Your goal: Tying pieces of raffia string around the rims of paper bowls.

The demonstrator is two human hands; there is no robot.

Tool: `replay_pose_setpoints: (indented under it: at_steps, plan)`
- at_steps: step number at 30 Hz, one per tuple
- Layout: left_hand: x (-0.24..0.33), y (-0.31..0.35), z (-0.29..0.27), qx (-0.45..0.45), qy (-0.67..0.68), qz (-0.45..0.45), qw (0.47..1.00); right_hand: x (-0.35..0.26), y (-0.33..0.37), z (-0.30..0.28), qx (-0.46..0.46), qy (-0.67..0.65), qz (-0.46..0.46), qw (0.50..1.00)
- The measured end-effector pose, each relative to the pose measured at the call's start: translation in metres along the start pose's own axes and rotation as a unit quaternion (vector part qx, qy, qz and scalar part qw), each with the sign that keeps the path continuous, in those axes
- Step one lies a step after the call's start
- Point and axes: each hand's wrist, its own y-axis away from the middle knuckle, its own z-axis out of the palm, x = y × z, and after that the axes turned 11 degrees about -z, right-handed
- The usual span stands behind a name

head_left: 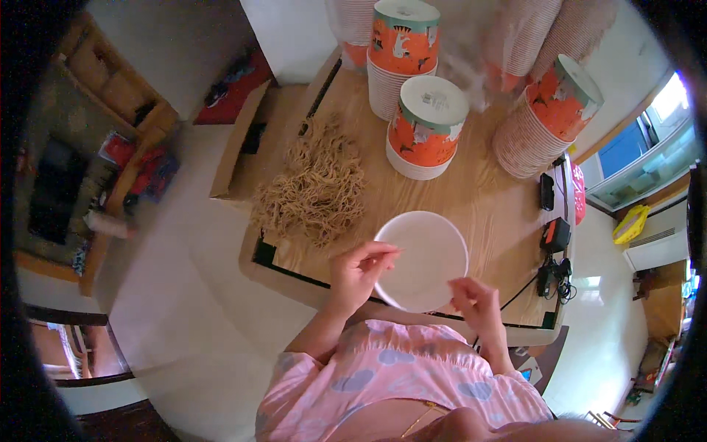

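Note:
A white round paper tub [422,259] stands at the table's near edge in front of me, its open top facing up. My left hand [358,274] is over its left rim, thumb and forefinger pinched together. Whatever lies between those fingertips is too small to make out. By the right rim is my right hand [476,302], its fingers curled and pressed together; what they hold, if anything, is hidden. Beyond my left hand lies a tangled heap of tan, stringy strands [318,180], like twine or dried roots.
Upturned orange-and-green paper tubs stand in a near stack [426,132], a far stack [403,44] and a tilted right stack [549,121]. Bagged stacks [526,33] stand behind. A cardboard box [239,144] adjoins the table's left. Black adapters [555,236] with cables lie at the right edge.

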Motion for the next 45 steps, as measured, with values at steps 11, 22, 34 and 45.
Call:
replay_pose_setpoints:
  at_steps: [11,22,34,45]
  plan:
    - [0.007,-0.037,0.044,-0.189,-0.325,0.098,0.921,0.015,-0.026,-0.015,0.108,-0.023,-0.075,0.991]
    - [-0.008,-0.043,0.056,-0.216,-0.227,0.030,0.949,0.049,-0.031,-0.002,0.142,-0.128,-0.035,0.981]
    - [-0.016,-0.042,0.057,-0.228,-0.291,0.042,0.928,0.047,-0.034,-0.001,0.108,-0.088,-0.054,0.989]
    - [-0.026,-0.042,0.058,-0.205,-0.298,0.103,0.927,0.049,-0.033,0.000,0.094,-0.081,-0.054,0.991]
